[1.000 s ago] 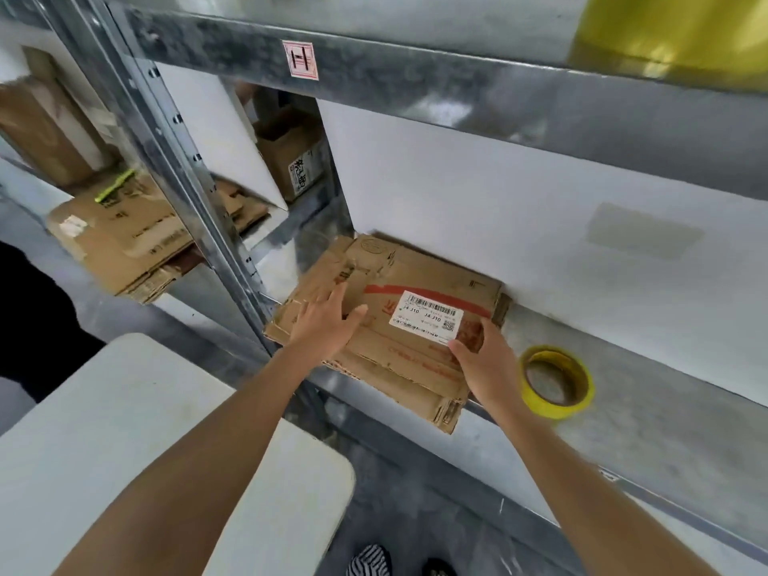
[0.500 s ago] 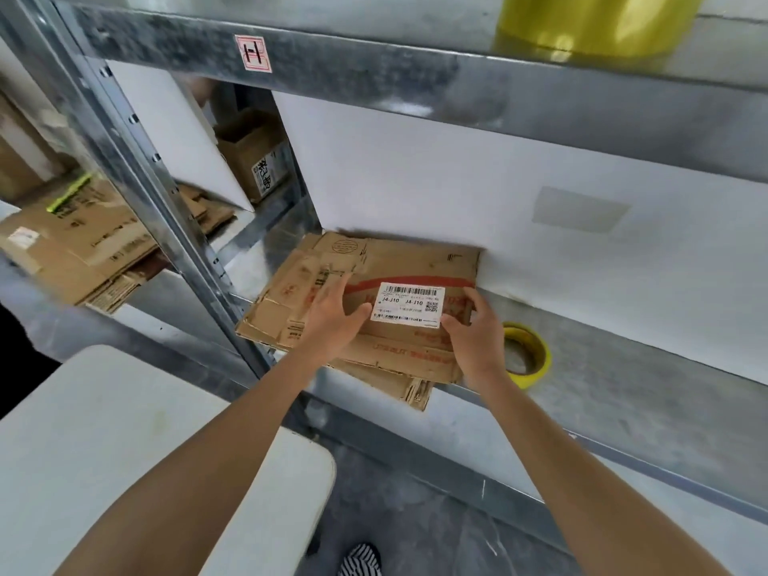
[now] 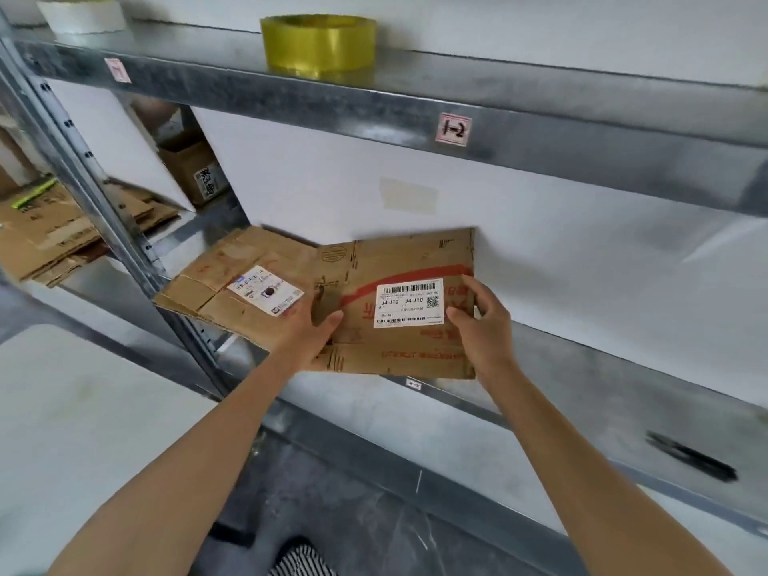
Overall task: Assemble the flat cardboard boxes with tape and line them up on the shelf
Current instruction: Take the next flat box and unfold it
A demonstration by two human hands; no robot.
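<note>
A tape roll (image 3: pixel 319 43) is sitting upper centre; mid-frame, the left hand (image 3: pixel 309 332) and right hand (image 3: pixel 484 326) are pinching the flat box (image 3: pixel 399 355), now raised off the pile (image 3: pixel 224 284) lying at left.

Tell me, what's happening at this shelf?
A person holds a flat box with both hands over a metal shelf: the left hand grips its left edge, the right hand its right side. The box is not yet unfolded. A stack of flat boxes lies on the shelf to its left, and a yellow tape roll sits on the shelf above.
</note>
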